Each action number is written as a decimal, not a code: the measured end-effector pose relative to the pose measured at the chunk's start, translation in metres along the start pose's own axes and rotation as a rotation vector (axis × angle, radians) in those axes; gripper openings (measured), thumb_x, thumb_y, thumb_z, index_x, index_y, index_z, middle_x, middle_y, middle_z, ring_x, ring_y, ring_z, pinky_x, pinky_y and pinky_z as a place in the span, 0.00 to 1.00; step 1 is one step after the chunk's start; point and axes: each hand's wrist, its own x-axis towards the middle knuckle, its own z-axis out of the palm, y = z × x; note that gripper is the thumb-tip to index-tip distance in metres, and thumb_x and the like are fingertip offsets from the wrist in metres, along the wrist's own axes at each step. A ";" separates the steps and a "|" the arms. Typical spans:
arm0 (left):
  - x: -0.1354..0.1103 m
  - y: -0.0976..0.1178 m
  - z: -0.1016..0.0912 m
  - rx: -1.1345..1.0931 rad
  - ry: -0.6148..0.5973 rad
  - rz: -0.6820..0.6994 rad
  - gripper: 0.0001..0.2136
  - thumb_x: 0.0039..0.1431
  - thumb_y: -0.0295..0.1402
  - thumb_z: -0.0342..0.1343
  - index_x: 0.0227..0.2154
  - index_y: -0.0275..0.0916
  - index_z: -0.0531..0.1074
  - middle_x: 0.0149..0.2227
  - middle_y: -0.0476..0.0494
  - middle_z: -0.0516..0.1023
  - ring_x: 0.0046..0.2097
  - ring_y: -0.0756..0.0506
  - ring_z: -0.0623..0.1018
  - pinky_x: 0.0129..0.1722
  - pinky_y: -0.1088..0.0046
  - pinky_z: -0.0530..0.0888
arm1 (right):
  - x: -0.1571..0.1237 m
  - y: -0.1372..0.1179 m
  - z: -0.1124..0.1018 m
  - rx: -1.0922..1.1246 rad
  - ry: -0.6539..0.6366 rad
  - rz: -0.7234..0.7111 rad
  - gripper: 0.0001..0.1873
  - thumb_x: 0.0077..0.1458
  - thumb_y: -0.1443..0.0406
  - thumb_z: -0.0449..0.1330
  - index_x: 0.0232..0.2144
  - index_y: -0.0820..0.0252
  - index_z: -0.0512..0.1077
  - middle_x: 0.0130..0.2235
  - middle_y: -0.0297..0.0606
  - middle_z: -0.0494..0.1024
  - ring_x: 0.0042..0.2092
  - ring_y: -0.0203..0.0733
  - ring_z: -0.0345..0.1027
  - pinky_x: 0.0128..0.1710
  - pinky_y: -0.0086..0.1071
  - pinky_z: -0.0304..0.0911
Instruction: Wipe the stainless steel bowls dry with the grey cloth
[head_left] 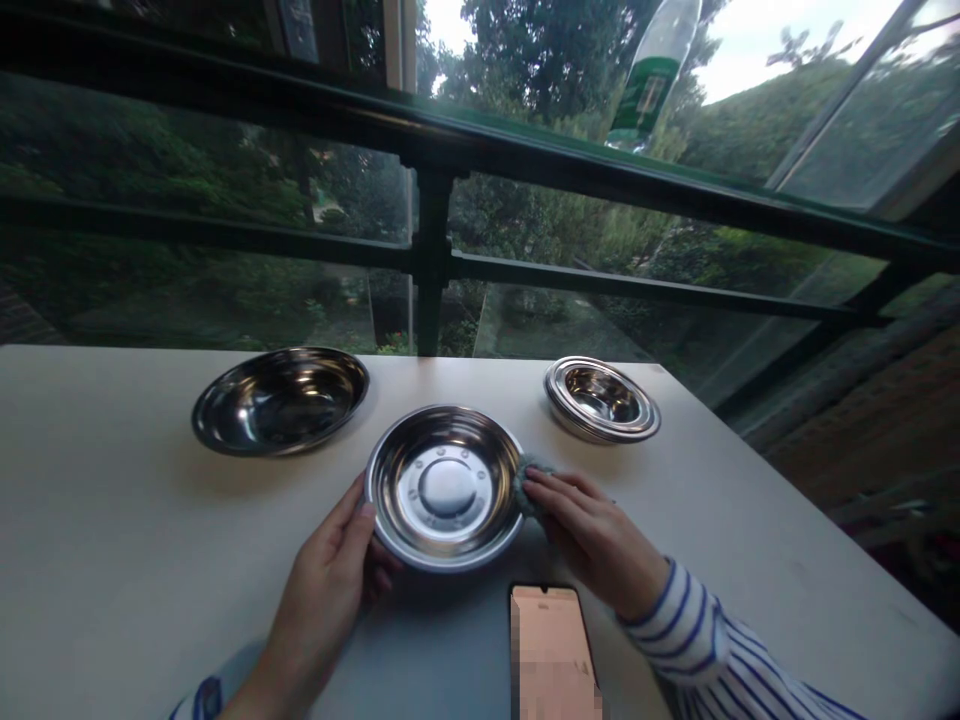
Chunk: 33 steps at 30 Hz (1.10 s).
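A shiny steel bowl (448,487) is held slightly tilted above the white table, its inside facing me. My left hand (330,570) grips its left rim, thumb on the edge and fingers curled underneath. At the opposite rim, my right hand (589,530) is closed on a grey-green cloth (531,485), which touches the outer right edge of the bowl. Part of the cloth is hidden under my fingers.
A larger steel basin (281,402) stands back left on the white table (97,540). Stacked steel bowls (602,400) sit back right. A lit phone (553,650) lies in front. Behind, a plastic bottle (651,85) stands on the green railing (525,135).
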 end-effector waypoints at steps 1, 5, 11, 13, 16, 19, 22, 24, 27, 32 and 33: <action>0.000 0.000 0.000 -0.004 0.009 0.003 0.32 0.51 0.45 0.54 0.58 0.38 0.59 0.15 0.53 0.69 0.16 0.51 0.67 0.14 0.79 0.63 | 0.000 0.000 0.000 -0.009 0.002 0.009 0.20 0.57 0.75 0.48 0.52 0.67 0.63 0.51 0.48 0.71 0.48 0.47 0.64 0.43 0.42 0.68; -0.001 0.000 0.000 -0.006 0.013 0.005 0.32 0.50 0.45 0.54 0.58 0.38 0.60 0.14 0.54 0.68 0.16 0.51 0.66 0.14 0.79 0.63 | -0.004 -0.016 -0.004 -0.036 -0.036 -0.091 0.20 0.56 0.76 0.48 0.52 0.70 0.63 0.51 0.51 0.70 0.47 0.49 0.64 0.42 0.42 0.69; 0.000 -0.001 0.001 0.007 0.012 0.012 0.30 0.52 0.44 0.53 0.58 0.39 0.60 0.15 0.54 0.69 0.17 0.51 0.67 0.15 0.79 0.64 | 0.003 -0.003 -0.005 -0.006 -0.023 -0.025 0.20 0.57 0.74 0.48 0.52 0.65 0.64 0.50 0.48 0.72 0.45 0.46 0.66 0.41 0.41 0.70; 0.000 -0.001 0.001 0.000 0.024 0.010 0.30 0.52 0.44 0.53 0.58 0.39 0.60 0.15 0.54 0.68 0.17 0.51 0.66 0.15 0.80 0.64 | 0.004 0.000 -0.005 -0.018 -0.035 -0.018 0.21 0.56 0.75 0.48 0.52 0.66 0.64 0.51 0.49 0.71 0.46 0.46 0.66 0.42 0.42 0.69; 0.001 0.000 0.001 0.006 0.012 0.022 0.30 0.51 0.44 0.53 0.57 0.38 0.61 0.14 0.55 0.67 0.17 0.52 0.65 0.15 0.80 0.63 | 0.000 -0.009 -0.008 -0.037 -0.091 -0.068 0.20 0.56 0.74 0.49 0.52 0.69 0.64 0.52 0.50 0.70 0.46 0.48 0.65 0.41 0.41 0.70; -0.001 0.002 0.002 0.032 0.006 0.036 0.31 0.52 0.45 0.53 0.58 0.37 0.60 0.14 0.54 0.67 0.16 0.52 0.66 0.15 0.80 0.63 | 0.001 -0.009 -0.011 -0.031 -0.092 -0.066 0.20 0.56 0.75 0.48 0.51 0.67 0.65 0.50 0.49 0.72 0.45 0.46 0.66 0.40 0.40 0.70; -0.002 0.004 0.004 0.044 0.013 0.027 0.31 0.53 0.43 0.51 0.59 0.37 0.59 0.14 0.54 0.68 0.16 0.52 0.66 0.15 0.80 0.62 | 0.017 0.012 -0.011 -0.037 -0.088 -0.032 0.18 0.57 0.74 0.48 0.49 0.65 0.67 0.49 0.47 0.73 0.45 0.46 0.67 0.42 0.41 0.69; -0.002 0.005 0.005 0.046 0.009 0.025 0.30 0.53 0.42 0.51 0.59 0.36 0.58 0.14 0.54 0.68 0.16 0.53 0.65 0.15 0.81 0.62 | 0.032 0.030 -0.010 -0.034 -0.129 -0.019 0.16 0.58 0.73 0.49 0.48 0.66 0.68 0.48 0.47 0.74 0.45 0.45 0.67 0.43 0.40 0.69; 0.001 0.003 0.005 0.044 -0.003 0.028 0.31 0.53 0.42 0.51 0.59 0.34 0.58 0.13 0.54 0.67 0.16 0.52 0.65 0.14 0.80 0.62 | 0.050 0.044 -0.010 -0.046 -0.165 -0.021 0.16 0.57 0.72 0.49 0.46 0.66 0.69 0.46 0.47 0.75 0.43 0.44 0.69 0.42 0.40 0.69; 0.003 -0.003 0.003 0.020 0.001 0.058 0.30 0.52 0.42 0.52 0.56 0.31 0.62 0.16 0.53 0.68 0.19 0.50 0.67 0.16 0.77 0.67 | 0.041 0.032 -0.019 -0.109 -0.220 -0.052 0.17 0.56 0.73 0.49 0.47 0.66 0.69 0.48 0.47 0.74 0.44 0.47 0.67 0.41 0.41 0.69; 0.003 -0.004 0.003 0.019 -0.011 0.069 0.29 0.52 0.42 0.52 0.55 0.30 0.64 0.17 0.53 0.69 0.19 0.50 0.67 0.16 0.77 0.67 | 0.039 0.028 -0.021 -0.130 -0.236 -0.057 0.18 0.56 0.73 0.49 0.47 0.65 0.69 0.48 0.47 0.74 0.44 0.47 0.67 0.41 0.41 0.69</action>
